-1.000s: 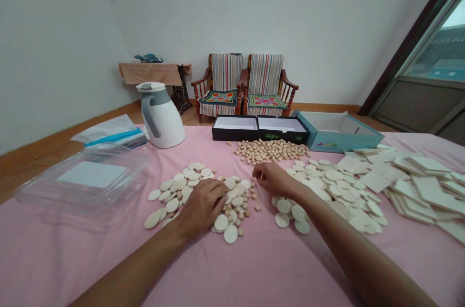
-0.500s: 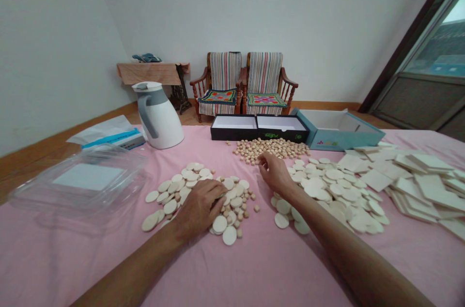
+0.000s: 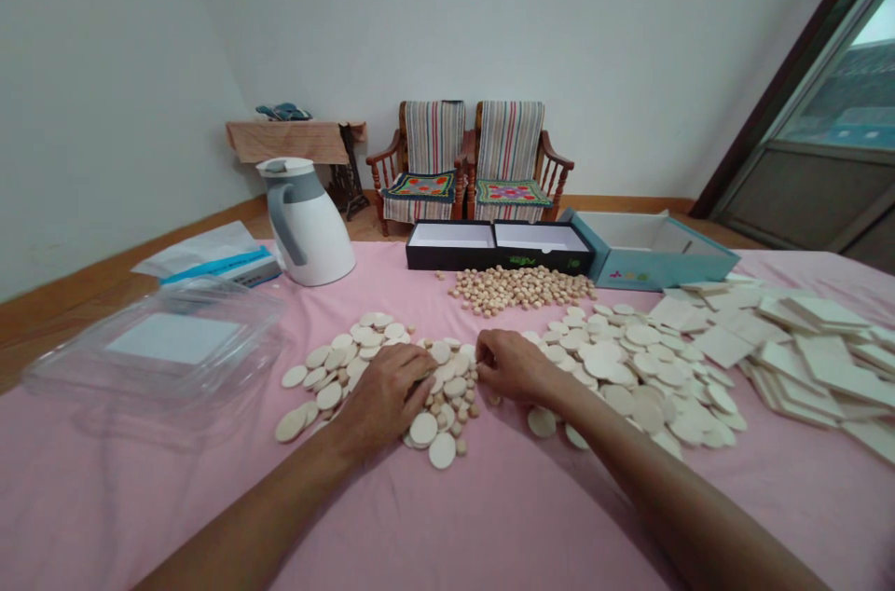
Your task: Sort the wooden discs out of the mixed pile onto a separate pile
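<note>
My left hand (image 3: 386, 393) lies palm down on a mixed heap of pale wooden discs and small wooden pegs (image 3: 364, 365), its fingers curled over the pieces. My right hand (image 3: 509, 365) rests at the right edge of that heap, fingers bent and pinched together near the small pegs; what they hold is hidden. A second pile of discs (image 3: 629, 367) spreads to the right of that hand. A heap of small pegs (image 3: 521, 286) lies farther back. All of it sits on a pink cloth (image 3: 489, 516).
Square wooden tiles (image 3: 804, 344) cover the right side. A black two-part box (image 3: 500, 246) and an open teal box (image 3: 647, 251) stand at the back. A white jug (image 3: 306, 223) and a clear plastic container (image 3: 160, 353) are on the left.
My right hand went forward toward the far peg heap, then came back left to the edge of the mixed heap. My left hand stayed on the discs.
</note>
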A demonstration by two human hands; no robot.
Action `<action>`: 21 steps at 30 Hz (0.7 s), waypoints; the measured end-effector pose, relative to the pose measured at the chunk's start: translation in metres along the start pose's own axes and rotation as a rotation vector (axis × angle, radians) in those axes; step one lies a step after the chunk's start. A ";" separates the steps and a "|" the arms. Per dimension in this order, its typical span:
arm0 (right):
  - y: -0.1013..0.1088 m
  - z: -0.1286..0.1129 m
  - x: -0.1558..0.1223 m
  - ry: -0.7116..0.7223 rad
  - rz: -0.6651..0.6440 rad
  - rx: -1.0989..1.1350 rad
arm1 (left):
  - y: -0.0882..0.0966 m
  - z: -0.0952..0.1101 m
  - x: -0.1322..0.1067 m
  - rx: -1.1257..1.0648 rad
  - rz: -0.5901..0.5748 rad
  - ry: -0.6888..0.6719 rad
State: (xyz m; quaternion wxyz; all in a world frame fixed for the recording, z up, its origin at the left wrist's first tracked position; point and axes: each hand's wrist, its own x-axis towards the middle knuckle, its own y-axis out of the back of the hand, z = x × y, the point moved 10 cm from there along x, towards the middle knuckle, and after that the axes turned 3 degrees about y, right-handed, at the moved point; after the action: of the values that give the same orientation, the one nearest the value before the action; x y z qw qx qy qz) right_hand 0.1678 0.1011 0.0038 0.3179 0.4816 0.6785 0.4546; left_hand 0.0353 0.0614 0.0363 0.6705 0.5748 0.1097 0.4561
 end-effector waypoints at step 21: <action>0.021 -0.002 0.000 0.108 -0.004 0.140 | 0.001 0.002 0.000 -0.004 0.001 -0.004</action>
State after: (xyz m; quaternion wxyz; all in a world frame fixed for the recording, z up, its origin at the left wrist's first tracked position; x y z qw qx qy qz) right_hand 0.1737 0.1032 0.0244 0.2475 0.4761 0.7257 0.4307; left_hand 0.0359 0.0602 0.0381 0.6716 0.5746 0.1073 0.4554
